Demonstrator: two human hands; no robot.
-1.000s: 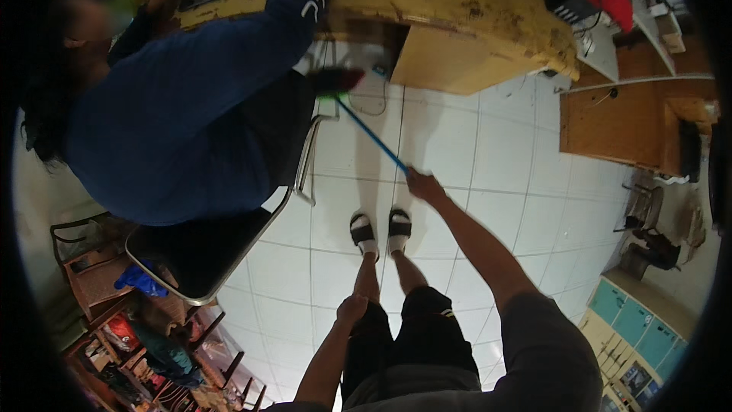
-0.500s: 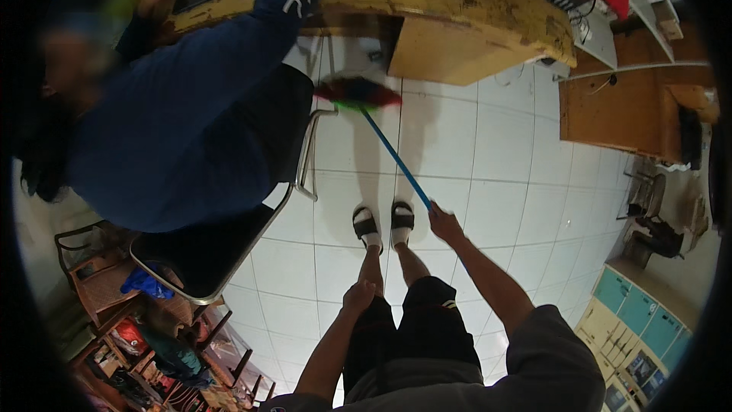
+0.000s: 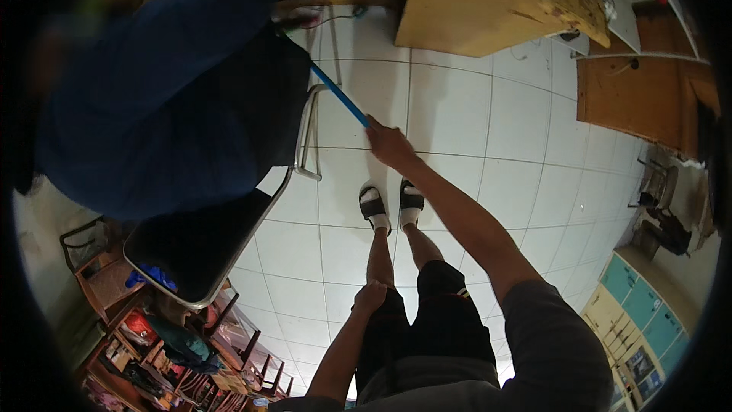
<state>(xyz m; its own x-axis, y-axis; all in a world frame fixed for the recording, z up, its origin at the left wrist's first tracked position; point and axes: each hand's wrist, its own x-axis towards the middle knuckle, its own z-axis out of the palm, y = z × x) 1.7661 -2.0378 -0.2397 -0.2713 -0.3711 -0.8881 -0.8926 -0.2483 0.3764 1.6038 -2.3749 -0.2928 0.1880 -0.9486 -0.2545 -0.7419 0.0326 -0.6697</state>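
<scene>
My right hand (image 3: 387, 141) is stretched forward and grips the end of a blue broom handle (image 3: 340, 97). The handle slants up and to the left, and its head is hidden behind a seated person in a dark blue top (image 3: 152, 107). My left hand (image 3: 371, 295) hangs closed in a loose fist against my thigh, with nothing in it. I stand on the white tiled floor (image 3: 488, 130) in black-and-white sandals (image 3: 390, 204).
The person sits on a metal-framed chair (image 3: 305, 130) at a worn yellow wooden desk (image 3: 488, 0). A brown cabinet (image 3: 648, 99) stands at the right, teal lockers (image 3: 640, 320) at lower right, and cluttered shelves (image 3: 152, 343) at lower left.
The broom head has gone left, out of sight under the seated person's chair. My right hand followed it forward and left. My left hand stayed at my thigh.
</scene>
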